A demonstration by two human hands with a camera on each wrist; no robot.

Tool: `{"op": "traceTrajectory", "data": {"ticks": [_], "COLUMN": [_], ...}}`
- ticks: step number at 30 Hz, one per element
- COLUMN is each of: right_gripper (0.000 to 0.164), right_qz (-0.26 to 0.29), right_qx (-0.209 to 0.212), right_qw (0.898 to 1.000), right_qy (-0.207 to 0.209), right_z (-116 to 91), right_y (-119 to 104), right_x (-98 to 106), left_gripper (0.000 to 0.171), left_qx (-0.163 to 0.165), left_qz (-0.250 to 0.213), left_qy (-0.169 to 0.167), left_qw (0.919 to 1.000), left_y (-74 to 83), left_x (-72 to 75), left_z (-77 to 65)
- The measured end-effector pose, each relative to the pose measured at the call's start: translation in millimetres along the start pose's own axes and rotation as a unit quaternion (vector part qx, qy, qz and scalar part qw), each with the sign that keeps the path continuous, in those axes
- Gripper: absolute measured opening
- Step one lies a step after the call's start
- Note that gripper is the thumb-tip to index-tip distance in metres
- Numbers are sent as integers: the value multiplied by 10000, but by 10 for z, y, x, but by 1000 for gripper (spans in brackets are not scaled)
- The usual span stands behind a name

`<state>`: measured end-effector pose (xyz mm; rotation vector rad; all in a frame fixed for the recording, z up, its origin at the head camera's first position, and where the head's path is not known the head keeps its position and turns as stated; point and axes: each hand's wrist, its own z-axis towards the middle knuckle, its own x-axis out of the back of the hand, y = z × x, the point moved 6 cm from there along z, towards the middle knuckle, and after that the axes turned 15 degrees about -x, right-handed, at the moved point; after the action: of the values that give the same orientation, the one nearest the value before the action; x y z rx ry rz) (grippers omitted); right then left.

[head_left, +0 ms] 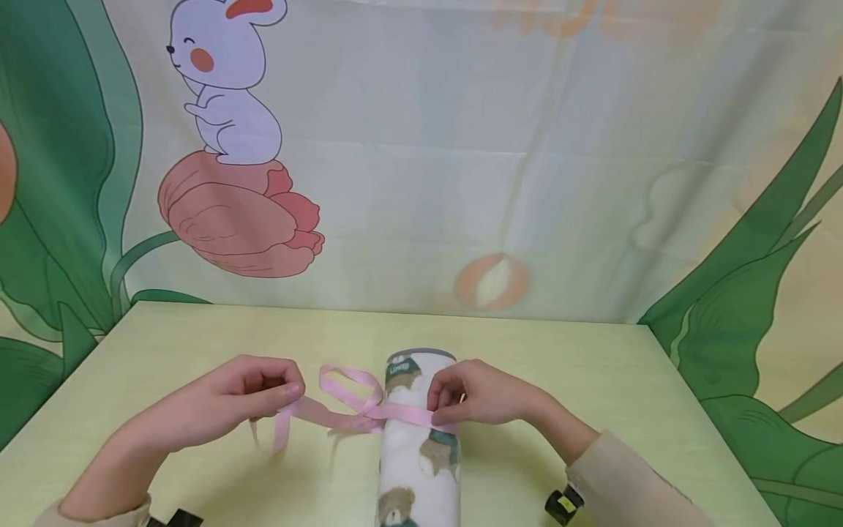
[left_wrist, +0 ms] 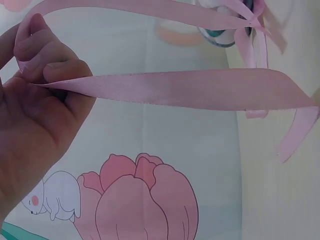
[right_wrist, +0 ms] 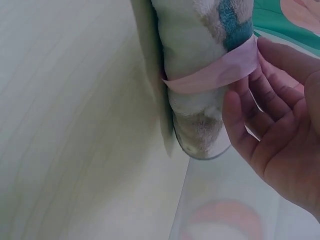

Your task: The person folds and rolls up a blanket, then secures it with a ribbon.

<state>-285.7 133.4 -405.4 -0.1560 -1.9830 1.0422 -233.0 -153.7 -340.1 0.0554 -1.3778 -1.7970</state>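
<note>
A rolled fleece blanket [head_left: 418,465], white with brown bears and a grey edge, lies lengthwise on the table. Pink ribbon [head_left: 410,414] goes around its middle, with a loop and tails at its left side. My left hand [head_left: 230,402] pinches a ribbon tail, which stretches from the roll and hangs below the fingers. In the left wrist view, the ribbon [left_wrist: 180,90] runs out from between the curled fingers. At the roll's right side, my right hand [head_left: 490,391] pinches the ribbon band [right_wrist: 215,75] between thumb and fingers.
The pale yellow table [head_left: 560,366] ends at a printed cloth backdrop [head_left: 408,183] with a rabbit, a tulip and green leaves. A black wrist device [head_left: 564,503] sits by the right sleeve, and another [head_left: 181,520] by the left.
</note>
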Motion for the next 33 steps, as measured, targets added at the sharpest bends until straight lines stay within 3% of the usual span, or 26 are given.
{"op": "traceTrajectory", "data": {"ticks": [8,18,25,33], "right_gripper": [9,10,9,12], "right_qz": [134,143,377,457], "right_qx": [92,10,-12,18], "right_qw": [9997,9999,9988,9977], "right_qy": [170,91,298,496], "right_z": [-98,-118,-167,-214], "right_y": [118,289,302,365], "right_x": [41,7,58,119], "left_gripper": [23,14,14,14], "left_qx": [82,150,375,487], "left_qz": [-13,81,-97,36], "left_qy": [60,541,871,847], "left_qw": [9999,9984,9954,9952], "left_y": [-8,19,20,-13], "left_x": [-4,4,-46,-202], "left_z": [-27,30,203,557]}}
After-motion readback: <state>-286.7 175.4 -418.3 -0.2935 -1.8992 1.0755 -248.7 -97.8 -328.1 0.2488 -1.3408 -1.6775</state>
